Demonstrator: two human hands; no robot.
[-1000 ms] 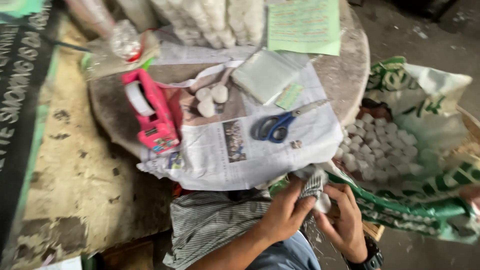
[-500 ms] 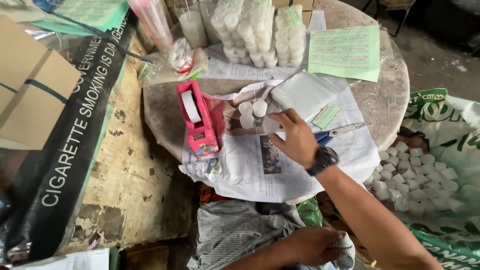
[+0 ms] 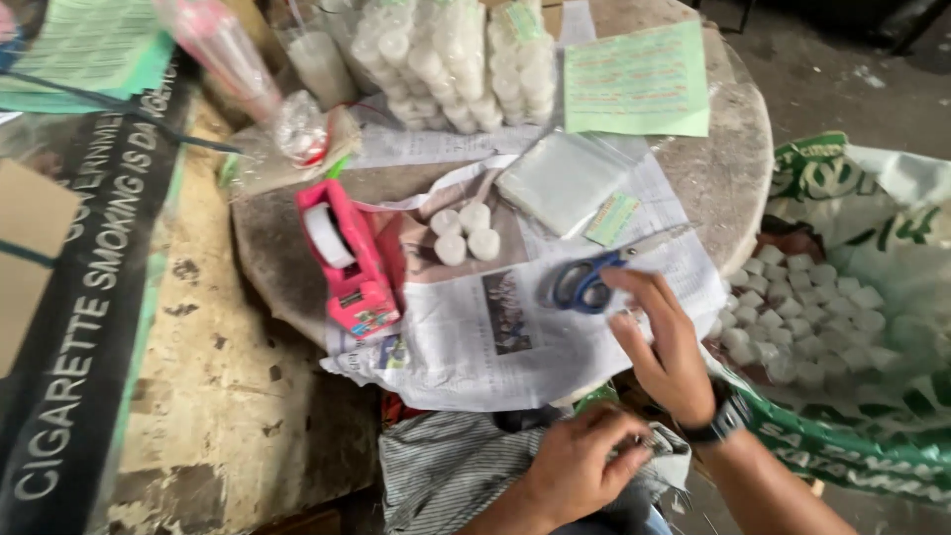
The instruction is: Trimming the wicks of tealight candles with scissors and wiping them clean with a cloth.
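**Two hands, one on cloth, one by the scissors**

Two hands are in my view. My left hand [image 3: 584, 466] is closed on the striped grey cloth [image 3: 446, 466] in my lap. My right hand [image 3: 659, 342], a black watch [image 3: 721, 421] at the wrist, hovers open and empty over the newspaper [image 3: 475, 347], its fingers spread just beside the blue-handled scissors [image 3: 594, 280]. Four small white cylinders [image 3: 464, 233] sit grouped further up the table, with a pink tape dispenser [image 3: 347, 263] to their left. More white cylinders fill the green-and-white sack [image 3: 872, 416] on my right.
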